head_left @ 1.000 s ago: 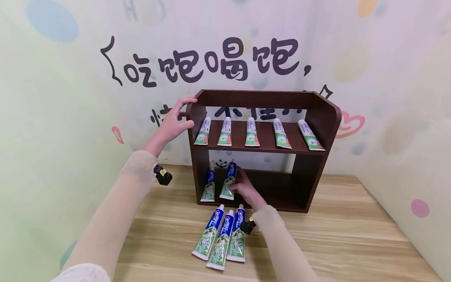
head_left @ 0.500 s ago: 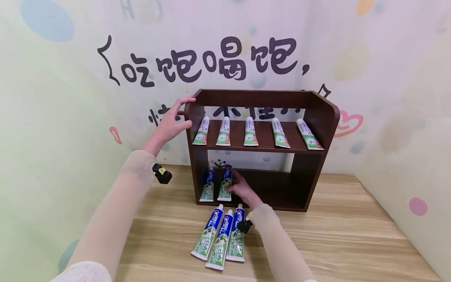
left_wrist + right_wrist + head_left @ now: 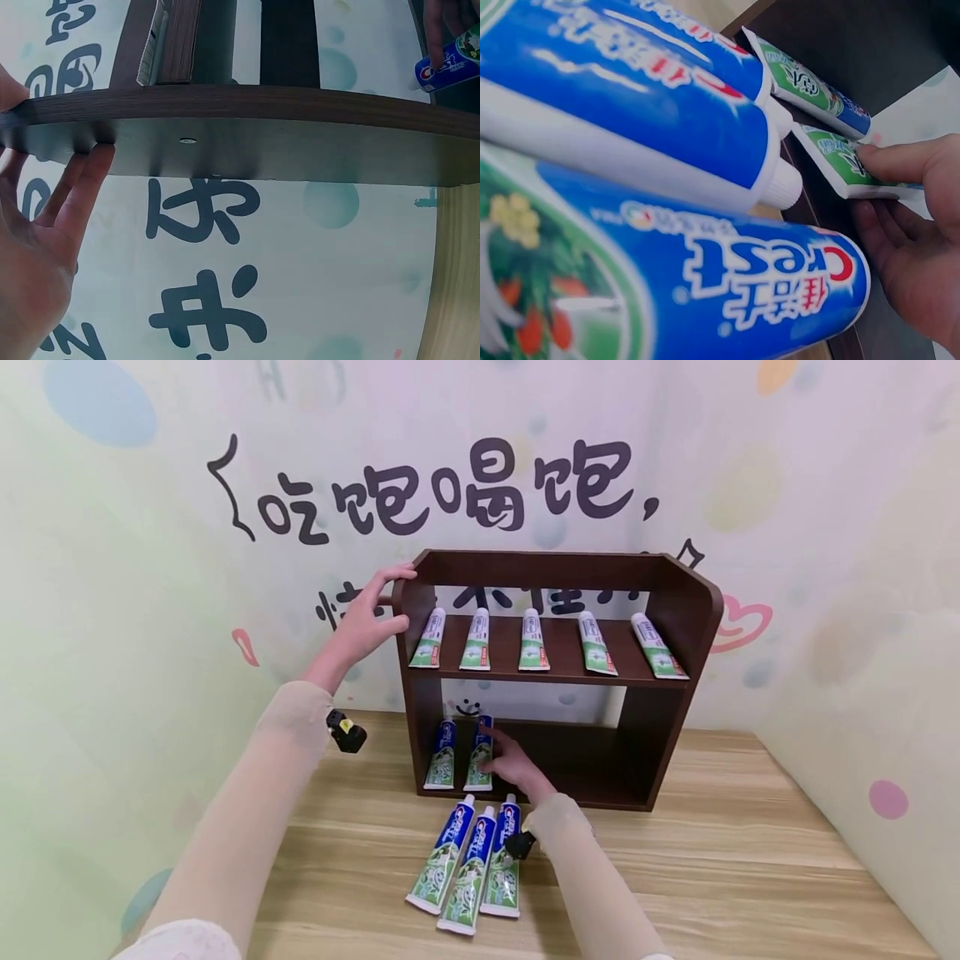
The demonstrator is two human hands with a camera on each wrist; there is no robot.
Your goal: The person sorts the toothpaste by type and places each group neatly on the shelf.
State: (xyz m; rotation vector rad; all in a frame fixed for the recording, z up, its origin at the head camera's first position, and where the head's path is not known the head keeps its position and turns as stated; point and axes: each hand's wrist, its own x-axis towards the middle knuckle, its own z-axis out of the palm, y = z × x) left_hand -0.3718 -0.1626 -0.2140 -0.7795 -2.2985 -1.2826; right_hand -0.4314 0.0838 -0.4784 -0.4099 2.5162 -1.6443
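Three tubes (image 3: 469,877) lay on the table (image 3: 352,860), right hand (image 3: 519,765) pinched a fourth tube (image 3: 476,778) on the lower shelf (image 3: 573,760), fifth tube (image 3: 441,756) just beside, left hand (image 3: 360,628) gripped the side of the rack (image 3: 536,570), five white tubes (image 3: 533,643) lined the upper shelf (image 3: 506,652), lettered wall (image 3: 810,493) behind

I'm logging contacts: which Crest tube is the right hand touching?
The rightmost tube on the lower shelf; the right hand touches neither its neighbour nor the tabletop three.
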